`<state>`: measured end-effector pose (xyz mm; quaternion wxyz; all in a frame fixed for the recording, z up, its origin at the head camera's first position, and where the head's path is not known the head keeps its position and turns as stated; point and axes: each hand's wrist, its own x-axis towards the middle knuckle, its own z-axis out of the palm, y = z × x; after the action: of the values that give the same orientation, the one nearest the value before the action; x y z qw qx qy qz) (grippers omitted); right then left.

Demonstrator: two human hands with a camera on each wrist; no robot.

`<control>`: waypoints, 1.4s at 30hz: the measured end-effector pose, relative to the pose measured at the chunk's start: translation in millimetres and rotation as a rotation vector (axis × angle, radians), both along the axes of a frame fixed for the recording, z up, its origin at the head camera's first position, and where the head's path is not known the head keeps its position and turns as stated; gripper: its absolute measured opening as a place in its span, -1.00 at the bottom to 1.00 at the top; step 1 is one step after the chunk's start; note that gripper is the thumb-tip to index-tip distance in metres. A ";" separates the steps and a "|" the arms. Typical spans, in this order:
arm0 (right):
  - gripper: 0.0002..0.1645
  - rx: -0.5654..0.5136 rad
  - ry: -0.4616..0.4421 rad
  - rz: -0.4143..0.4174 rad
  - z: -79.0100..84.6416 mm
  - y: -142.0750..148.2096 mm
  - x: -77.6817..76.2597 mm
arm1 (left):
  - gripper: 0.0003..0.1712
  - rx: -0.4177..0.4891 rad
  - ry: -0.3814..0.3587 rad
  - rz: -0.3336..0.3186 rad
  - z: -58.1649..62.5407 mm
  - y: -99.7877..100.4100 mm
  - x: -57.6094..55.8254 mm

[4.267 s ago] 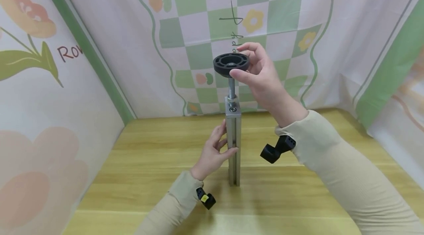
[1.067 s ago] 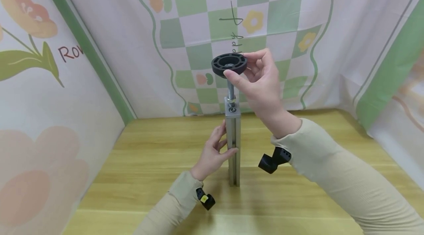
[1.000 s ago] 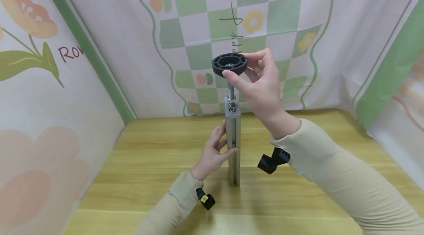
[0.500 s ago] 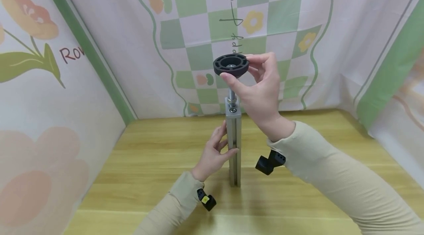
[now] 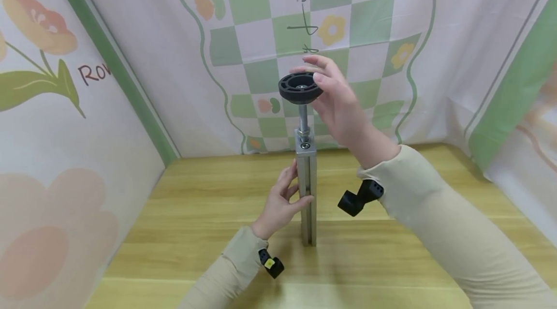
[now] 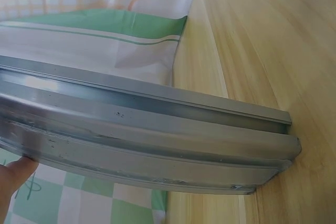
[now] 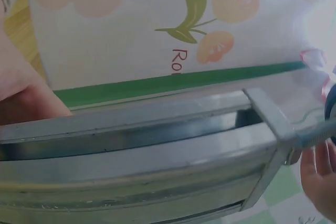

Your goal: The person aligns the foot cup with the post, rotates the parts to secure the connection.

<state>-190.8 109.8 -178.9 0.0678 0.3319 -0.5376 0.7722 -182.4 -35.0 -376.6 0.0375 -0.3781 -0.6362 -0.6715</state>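
Observation:
An aluminium profile [image 5: 306,193] stands upright on the table, with a threaded rod [image 5: 303,118] and nut on its capped top. On the rod sits a round black levelling foot [image 5: 290,92], its ribbed, hollow face upward. My left hand [image 5: 278,205] grips the profile at mid-height, thumb on the near side and fingers behind it. The right hand [image 5: 337,101] is loosely spread around the foot's right side. Its thumb lies at the right rim, while the other fingers reach behind and above the far rim. In the right wrist view, fingers [image 7: 321,177] show beside the rod.
The wooden table [image 5: 196,193] extends on both sides of the profile. A patterned curtain [image 5: 252,38] hangs close behind, and a floral curtain [image 5: 87,139] borders the left. Black wrist cameras [image 5: 359,198] are strapped over the sleeves.
The right hand has gone from pinching the foot, thumb at its front edge, to a looser spread with the thumb at the right rim. The left hand and profile stay in place.

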 end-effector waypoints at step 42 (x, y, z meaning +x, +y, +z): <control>-0.51 -0.130 -0.008 0.107 -16.4 6.7 -7.6 | 0.10 -0.011 -0.014 0.005 -0.4 -1.5 0.4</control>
<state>-198.5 116.5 -195.3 0.0456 0.3520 -0.4682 0.8092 -182.0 -36.5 -376.9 0.0325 -0.3719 -0.6411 -0.6705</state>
